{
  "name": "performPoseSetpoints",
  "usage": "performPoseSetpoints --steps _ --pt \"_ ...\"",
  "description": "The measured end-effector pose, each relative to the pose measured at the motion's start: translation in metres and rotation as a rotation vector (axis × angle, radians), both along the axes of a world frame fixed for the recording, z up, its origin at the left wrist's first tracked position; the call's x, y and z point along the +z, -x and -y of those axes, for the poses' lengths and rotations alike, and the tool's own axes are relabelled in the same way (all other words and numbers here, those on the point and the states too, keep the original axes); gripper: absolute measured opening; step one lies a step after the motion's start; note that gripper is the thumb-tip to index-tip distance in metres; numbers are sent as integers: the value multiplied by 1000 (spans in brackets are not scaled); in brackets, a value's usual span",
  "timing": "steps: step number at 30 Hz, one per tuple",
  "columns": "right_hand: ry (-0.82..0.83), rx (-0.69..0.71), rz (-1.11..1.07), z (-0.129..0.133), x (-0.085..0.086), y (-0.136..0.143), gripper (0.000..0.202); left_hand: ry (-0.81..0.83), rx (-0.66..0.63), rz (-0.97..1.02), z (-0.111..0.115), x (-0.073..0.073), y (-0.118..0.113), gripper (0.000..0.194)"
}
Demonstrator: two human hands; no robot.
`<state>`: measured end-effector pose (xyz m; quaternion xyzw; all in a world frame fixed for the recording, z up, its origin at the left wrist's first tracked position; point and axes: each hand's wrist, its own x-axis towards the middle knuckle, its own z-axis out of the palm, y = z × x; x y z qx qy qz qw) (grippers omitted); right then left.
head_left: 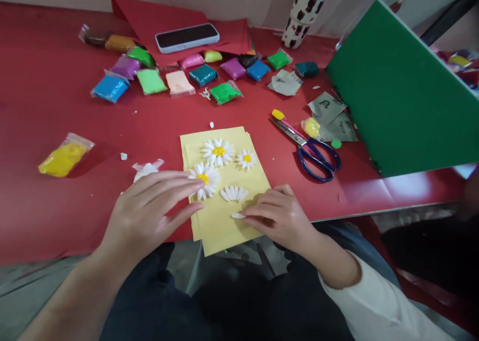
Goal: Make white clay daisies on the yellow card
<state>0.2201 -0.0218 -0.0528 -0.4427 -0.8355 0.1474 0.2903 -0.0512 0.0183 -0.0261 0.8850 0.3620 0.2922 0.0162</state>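
Observation:
Yellow paper sheets (220,231) lie at the table's front edge, overhanging it slightly. On them are three white clay daisies with yellow centres: one at the top (218,151), a smaller one at the right (246,159) and one at the left (209,178). Below them is a fan of several white petals (234,193). My right hand (282,213) pinches a single white clay petal (238,215) just under the fan. My left hand (153,206) hovers with fingers outstretched over the left daisy, partly hiding it, and holds nothing. A bag of white clay (147,169) shows behind it.
Scissors with dark blue handles (318,159) lie right of the paper. A yellow clay packet (63,159) is at the left. Several coloured packets (151,81), a phone (187,38) on red paper and a patterned tumbler (305,16) are farther back. A green board (404,96) leans at right.

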Motion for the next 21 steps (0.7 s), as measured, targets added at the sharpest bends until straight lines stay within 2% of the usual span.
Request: performPoseSetpoints --steps 8,14,21 --pt "113 40 12 -1 6 -5 5 31 -25 -106 0 -5 4 43" --pt "79 15 1 -2 5 -10 3 66 -36 -108 1 -7 4 46" --pt "61 11 41 -2 6 -5 9 20 -123 -127 3 -5 -8 20"
